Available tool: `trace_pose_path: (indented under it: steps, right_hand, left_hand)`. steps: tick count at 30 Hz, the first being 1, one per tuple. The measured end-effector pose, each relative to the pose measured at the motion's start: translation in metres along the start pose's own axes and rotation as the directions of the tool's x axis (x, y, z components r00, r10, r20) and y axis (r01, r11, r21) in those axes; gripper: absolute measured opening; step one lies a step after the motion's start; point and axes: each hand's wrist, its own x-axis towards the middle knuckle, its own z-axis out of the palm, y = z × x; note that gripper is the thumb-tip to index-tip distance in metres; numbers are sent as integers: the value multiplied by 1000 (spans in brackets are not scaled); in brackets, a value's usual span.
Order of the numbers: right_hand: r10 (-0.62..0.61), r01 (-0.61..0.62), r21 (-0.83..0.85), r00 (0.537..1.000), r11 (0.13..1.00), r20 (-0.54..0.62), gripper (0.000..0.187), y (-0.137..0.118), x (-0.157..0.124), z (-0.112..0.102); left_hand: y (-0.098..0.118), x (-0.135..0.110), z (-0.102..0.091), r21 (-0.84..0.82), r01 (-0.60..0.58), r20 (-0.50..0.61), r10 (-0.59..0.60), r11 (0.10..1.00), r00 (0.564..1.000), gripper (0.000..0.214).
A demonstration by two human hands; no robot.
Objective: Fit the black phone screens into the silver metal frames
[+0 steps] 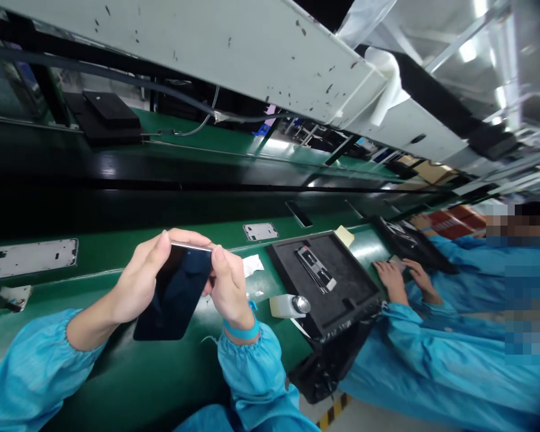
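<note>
Between my two hands is a black smartphone (173, 297), its dark glossy face turned toward me and its lower end tilted down over the green bench. My left hand (139, 279) grips the upper left edge, thumb near the top corner. On the upper right corner, my right hand (228, 282) presses with its thumb; its other fingers are partly hidden behind. A blue wrist strap (243, 331) circles my right wrist. Just right of that hand lie a crumpled white wipe (252, 264) and a bottle with a metal cap (289, 306).
A black foam tray (279, 258) holding phone parts (315, 268) sits on the right. Phone frames (31, 258) and a dark phone (299, 213) lie along the line. Co-workers in blue sleeves (432, 342) work at the right. A pale beam (234, 48) hangs overhead.
</note>
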Motion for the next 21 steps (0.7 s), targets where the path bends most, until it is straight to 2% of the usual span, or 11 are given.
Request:
trace_pose_path:
  steps: [3, 7, 9, 11, 12, 14, 16, 17, 19, 21]
  right_hand:
    - [-46, 46, -29, 999, 999, -7, 67, -6, 0, -2]
    - [-109, 107, -25, 992, 994, -58, 66, -6, 9, 2]
    - [-134, 135, -1, 984, 991, -116, 60, -2, 14, 7]
    - [-156, 157, 0, 982, 988, -111, 59, 3, 18, 13]
    - [-161, 161, -13, 985, 987, -54, 62, 5, 19, 15]
    - [-133, 143, -50, 977, 988, 166, 64, 8, 19, 19]
    - [-33, 63, -62, 916, 996, 400, 63, 10, 18, 21]
    - [22, 7, -58, 877, 998, 481, 64, 11, 17, 22]
    - [85, -68, -51, 828, 996, 554, 67, 11, 17, 22]
    - [91, -58, -79, 834, 995, 544, 66, 11, 18, 22]
  left_hand:
    - [-3, -2, 0, 161, -86, -42, 94, 983, 995, 42]
    - [-12, -1, 2, 431, -156, -85, 213, 889, 973, 36]
    - [-12, 4, 0, 465, -170, -105, 244, 869, 964, 36]
    - [-6, 10, -7, 412, -188, -213, 294, 892, 932, 36]
    - [0, 13, -12, 346, -196, -295, 305, 918, 906, 38]
    - [16, 19, -25, 183, -228, -458, 288, 956, 841, 44]
    - [33, 24, -35, 83, -271, -571, 268, 959, 776, 49]
    - [39, 25, -39, 70, -290, -612, 271, 954, 743, 51]
    - [47, 27, -40, 67, -311, -660, 276, 948, 698, 52]
    - [48, 27, -37, 47, -301, -678, 252, 952, 691, 54]
